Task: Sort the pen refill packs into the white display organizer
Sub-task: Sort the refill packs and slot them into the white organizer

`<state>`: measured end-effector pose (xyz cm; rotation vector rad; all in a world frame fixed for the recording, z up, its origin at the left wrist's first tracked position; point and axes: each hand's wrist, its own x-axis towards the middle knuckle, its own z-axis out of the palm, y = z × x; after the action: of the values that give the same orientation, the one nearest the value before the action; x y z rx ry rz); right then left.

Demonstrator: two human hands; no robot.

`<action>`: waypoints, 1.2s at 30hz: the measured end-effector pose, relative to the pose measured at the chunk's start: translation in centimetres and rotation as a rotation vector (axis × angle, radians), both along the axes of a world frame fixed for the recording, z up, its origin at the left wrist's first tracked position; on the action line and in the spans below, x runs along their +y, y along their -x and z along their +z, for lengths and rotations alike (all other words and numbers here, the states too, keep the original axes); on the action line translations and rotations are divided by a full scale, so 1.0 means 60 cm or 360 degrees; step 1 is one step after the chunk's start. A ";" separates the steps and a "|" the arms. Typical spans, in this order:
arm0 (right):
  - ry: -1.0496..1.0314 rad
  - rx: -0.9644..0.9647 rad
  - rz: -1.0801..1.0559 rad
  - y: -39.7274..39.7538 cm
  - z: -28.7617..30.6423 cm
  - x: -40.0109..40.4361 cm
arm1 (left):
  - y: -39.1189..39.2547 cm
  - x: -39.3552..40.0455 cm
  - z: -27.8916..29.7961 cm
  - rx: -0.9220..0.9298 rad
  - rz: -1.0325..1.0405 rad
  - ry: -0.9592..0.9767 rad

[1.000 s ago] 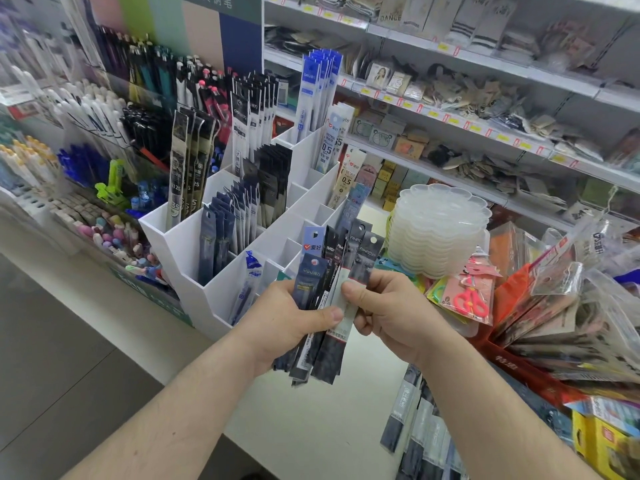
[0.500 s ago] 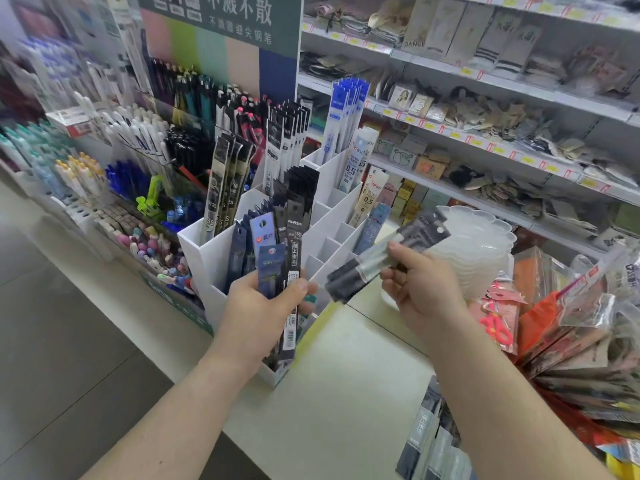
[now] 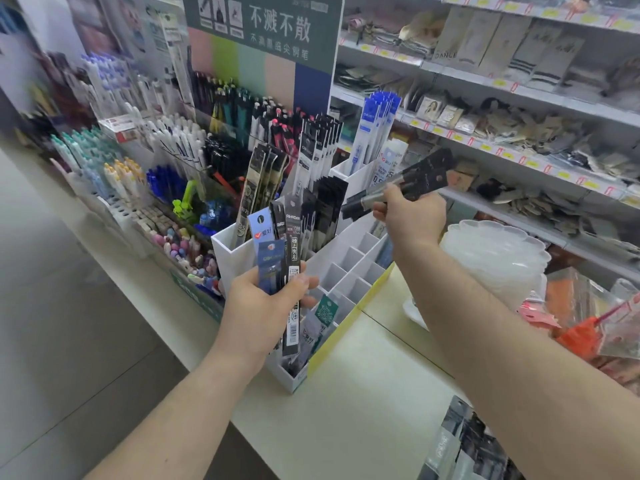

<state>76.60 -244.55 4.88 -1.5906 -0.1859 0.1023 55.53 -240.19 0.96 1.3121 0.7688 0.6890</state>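
Observation:
The white display organizer [image 3: 349, 252] stands on the counter, a stepped rack of compartments; its rear ones hold black, gold and blue refill packs, while several front ones are bare. My left hand [image 3: 263, 306] grips a fan of refill packs [image 3: 287, 244], blue and black, in front of the organizer's left side. My right hand [image 3: 410, 216] holds black refill packs [image 3: 412, 180] tilted nearly flat, above the organizer's upper right compartments. A green-labelled pack [image 3: 325, 311] sits in a low front compartment.
Racks of pens and erasers [image 3: 166, 188] fill the left. A stack of clear plastic trays [image 3: 495, 261] sits right of the organizer, with bagged goods [image 3: 588, 320] beyond. More dark packs [image 3: 460, 445] lie at the counter's lower right. Shelves [image 3: 519, 109] run behind.
My right hand pulled black packs out of the bundle and carried them up and right, over the organizer's rear compartments. My left hand with the rest moved left, in front of the organizer.

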 end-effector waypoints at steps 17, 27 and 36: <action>0.0857 -0.0040 0.0458 -0.067 -0.021 0.091 | -0.008 -0.006 0.001 0.0082 -0.0069 0.0022; 0.0905 0.0315 0.0824 -0.090 -0.044 0.060 | -0.007 -0.005 0.003 0.0130 -0.0156 0.0048; 0.0256 0.0405 0.0803 0.060 -0.024 -0.068 | -0.032 -0.015 -0.010 -0.0001 -0.0435 0.0480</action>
<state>73.02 -248.64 3.43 -1.6424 -0.3838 0.7227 57.45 -241.08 0.35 1.1130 0.6486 0.3396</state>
